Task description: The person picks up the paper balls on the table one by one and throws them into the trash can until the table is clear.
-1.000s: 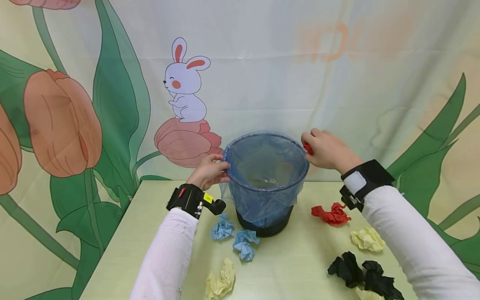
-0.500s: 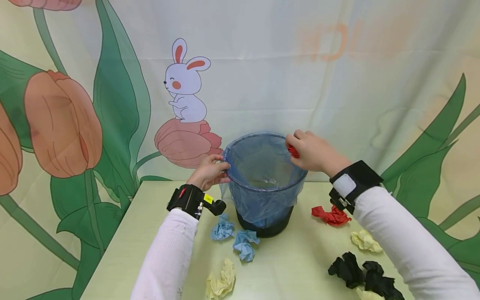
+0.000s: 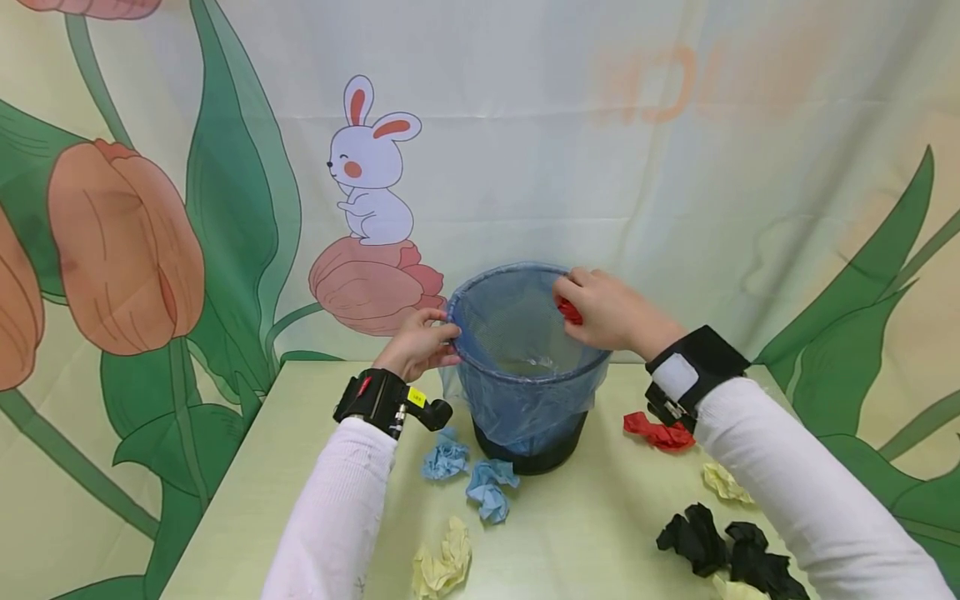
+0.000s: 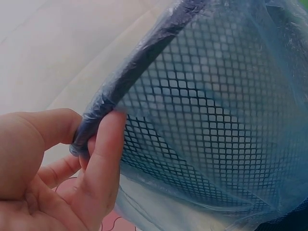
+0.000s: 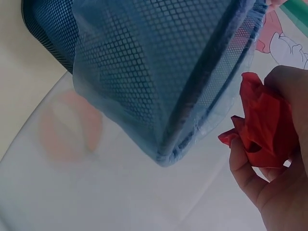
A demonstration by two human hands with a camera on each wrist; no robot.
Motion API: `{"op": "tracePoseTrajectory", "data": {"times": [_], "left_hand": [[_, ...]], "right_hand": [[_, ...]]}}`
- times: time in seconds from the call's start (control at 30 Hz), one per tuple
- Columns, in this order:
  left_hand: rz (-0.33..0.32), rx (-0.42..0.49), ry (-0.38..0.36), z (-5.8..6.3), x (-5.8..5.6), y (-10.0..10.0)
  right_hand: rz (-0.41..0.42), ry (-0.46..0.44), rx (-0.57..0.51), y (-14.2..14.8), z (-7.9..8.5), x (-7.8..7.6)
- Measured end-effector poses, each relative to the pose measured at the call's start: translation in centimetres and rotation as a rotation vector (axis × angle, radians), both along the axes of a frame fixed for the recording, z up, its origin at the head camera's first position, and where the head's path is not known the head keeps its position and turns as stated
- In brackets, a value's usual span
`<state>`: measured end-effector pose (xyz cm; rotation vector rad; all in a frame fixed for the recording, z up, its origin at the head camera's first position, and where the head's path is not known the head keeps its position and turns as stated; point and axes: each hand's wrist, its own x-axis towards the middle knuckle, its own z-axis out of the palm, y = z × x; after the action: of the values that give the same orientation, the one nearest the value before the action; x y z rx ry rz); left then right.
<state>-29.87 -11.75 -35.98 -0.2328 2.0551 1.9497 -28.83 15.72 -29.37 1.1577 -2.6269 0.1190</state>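
Observation:
A black mesh trash bin lined with a translucent blue bag stands upright at the back of the table. My left hand pinches its lined rim on the left side; in the left wrist view, thumb and fingers lie on either side of that rim. Over the right part of the opening, my right hand holds a crumpled red paper ball. In the head view only a bit of this red paper shows past the fingers. The mesh wall shows through the liner inside the bin.
Two blue paper balls lie at the bin's front left, a yellow one nearer me. Rightward are another red paper ball, yellow paper and black crumpled paper. A printed curtain hangs behind the table.
My right hand has moved left with the red paper ball, from beside the bin's right rim to over its opening. The left hand has stayed at the rim.

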Motion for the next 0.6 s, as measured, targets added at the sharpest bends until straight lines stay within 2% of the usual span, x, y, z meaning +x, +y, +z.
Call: {"op": "tracePoseTrajectory", "data": {"times": [0.23,0.6], "left_hand": [[-0.009,0.005,0.006,0.1,0.2,0.1],[-0.019,0.013,0.014,-0.1,0.2,0.0]], "right_hand": [[0.046,0.01,0.009,-0.8,-0.6,0.3],[-0.003,-0.024,0.008,-0.8,-1.4,0.3]]}}
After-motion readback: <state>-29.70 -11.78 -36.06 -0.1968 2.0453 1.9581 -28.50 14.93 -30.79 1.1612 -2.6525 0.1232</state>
